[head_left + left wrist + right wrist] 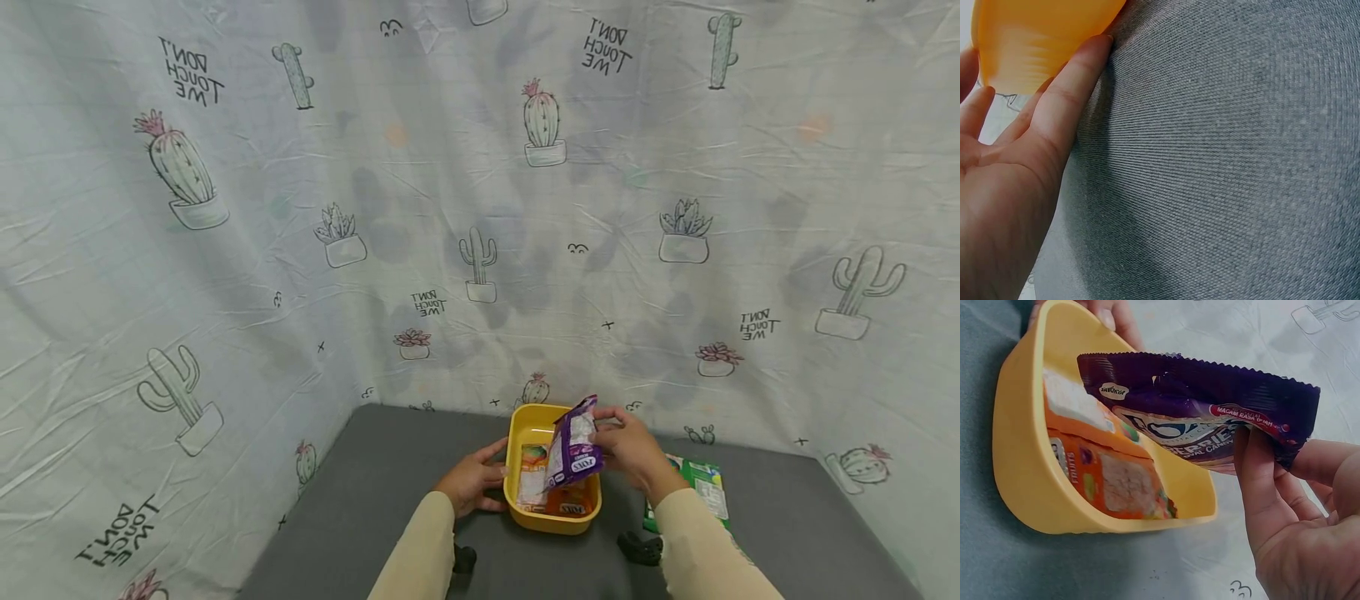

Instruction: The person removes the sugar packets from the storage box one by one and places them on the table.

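A purple candy bag [573, 446] is tilted over the yellow plastic container [555, 523]. My right hand [632, 450] pinches the bag by one end between thumb and fingers; in the right wrist view the purple candy bag [1191, 403] shows its serrated edge and berries label. Against the container's left outer side rests my left hand [474, 479], its fingers fairly straight, as the left wrist view also shows. Inside the container lie orange candy bags [1119, 478], partly hidden by the purple one in the head view.
A green packet [708, 487] lies on the grey table [360, 508] to the right, partly behind my right forearm. Small black objects [640, 548] sit near each sleeve. A cactus-print curtain [480, 167] hangs behind the table and along its sides.
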{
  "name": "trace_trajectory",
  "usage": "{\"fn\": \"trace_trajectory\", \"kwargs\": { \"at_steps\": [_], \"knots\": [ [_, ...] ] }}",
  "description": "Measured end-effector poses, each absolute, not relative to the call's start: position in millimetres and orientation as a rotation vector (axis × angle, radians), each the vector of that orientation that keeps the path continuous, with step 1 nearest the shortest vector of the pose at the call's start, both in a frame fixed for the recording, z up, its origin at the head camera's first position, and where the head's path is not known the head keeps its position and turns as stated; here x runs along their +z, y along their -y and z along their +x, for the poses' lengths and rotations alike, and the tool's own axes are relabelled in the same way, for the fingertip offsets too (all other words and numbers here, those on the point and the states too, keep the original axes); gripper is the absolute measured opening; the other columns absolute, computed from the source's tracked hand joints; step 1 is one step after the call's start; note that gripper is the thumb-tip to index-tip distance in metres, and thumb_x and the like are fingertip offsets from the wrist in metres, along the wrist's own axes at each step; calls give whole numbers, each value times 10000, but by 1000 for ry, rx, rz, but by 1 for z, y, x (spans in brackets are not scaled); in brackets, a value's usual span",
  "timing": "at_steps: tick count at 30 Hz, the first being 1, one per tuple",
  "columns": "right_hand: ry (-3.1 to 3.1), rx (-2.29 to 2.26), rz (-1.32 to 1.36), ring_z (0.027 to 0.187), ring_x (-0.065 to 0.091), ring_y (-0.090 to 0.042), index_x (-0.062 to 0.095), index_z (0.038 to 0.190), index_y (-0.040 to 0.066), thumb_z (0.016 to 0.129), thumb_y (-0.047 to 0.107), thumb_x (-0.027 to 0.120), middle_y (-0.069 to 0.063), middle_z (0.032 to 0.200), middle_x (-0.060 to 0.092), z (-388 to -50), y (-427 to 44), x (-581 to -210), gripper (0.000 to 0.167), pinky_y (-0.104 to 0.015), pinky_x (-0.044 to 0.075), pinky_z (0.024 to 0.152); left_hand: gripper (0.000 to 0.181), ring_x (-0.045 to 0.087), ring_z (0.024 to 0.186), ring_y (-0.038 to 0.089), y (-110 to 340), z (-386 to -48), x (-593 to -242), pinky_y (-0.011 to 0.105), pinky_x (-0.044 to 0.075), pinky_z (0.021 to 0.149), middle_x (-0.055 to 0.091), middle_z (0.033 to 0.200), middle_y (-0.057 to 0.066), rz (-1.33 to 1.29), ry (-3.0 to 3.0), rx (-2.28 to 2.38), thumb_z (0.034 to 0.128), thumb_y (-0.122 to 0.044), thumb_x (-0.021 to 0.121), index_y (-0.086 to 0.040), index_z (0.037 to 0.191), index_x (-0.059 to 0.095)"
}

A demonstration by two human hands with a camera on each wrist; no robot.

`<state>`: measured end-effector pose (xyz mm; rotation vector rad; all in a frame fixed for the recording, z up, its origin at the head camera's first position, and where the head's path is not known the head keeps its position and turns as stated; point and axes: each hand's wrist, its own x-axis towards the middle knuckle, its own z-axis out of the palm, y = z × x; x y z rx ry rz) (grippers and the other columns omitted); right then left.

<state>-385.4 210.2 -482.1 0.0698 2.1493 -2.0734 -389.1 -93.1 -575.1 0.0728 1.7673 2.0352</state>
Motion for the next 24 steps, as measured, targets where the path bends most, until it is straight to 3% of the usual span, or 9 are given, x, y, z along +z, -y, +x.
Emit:
{"fn": "trace_trajectory", "kwargs": {
  "at_steps": [24],
  "knots": [
    [-2138,-2158,9,904,743,-241,430,1502,-46,1066,-33,635,-160,1186,661,-386,-255,-460,482,-389,642,761,674,612,1313,417,91,-391,-577,661,589,883,573,1522,242,45,-1795,2023,1089,-89,658,-79,1704,383]
  ]
}}
